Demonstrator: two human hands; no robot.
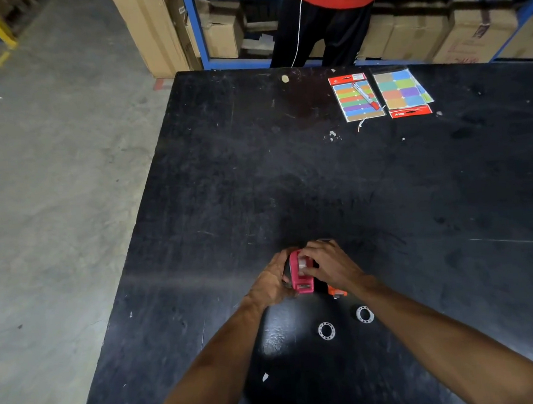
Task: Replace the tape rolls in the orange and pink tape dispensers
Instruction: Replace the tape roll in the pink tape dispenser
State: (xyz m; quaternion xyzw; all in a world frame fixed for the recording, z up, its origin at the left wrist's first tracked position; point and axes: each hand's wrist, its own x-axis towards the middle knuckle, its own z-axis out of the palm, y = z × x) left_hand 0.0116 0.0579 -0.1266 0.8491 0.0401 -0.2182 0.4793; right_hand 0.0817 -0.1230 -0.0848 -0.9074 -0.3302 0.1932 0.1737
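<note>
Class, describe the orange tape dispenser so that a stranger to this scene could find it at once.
Start at the black table and go to its near edge, where two hands work. The left hand and right hand hold a pink tape dispenser. The orange tape dispenser peeks out under the right wrist, the only orange item there.

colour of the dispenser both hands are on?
Pink dispenser, seen in the head view.

Nothing legible here: print on the two sticker packs (pixel 381 95) and the cardboard boxes (pixel 481 33) is too blurred.
</note>
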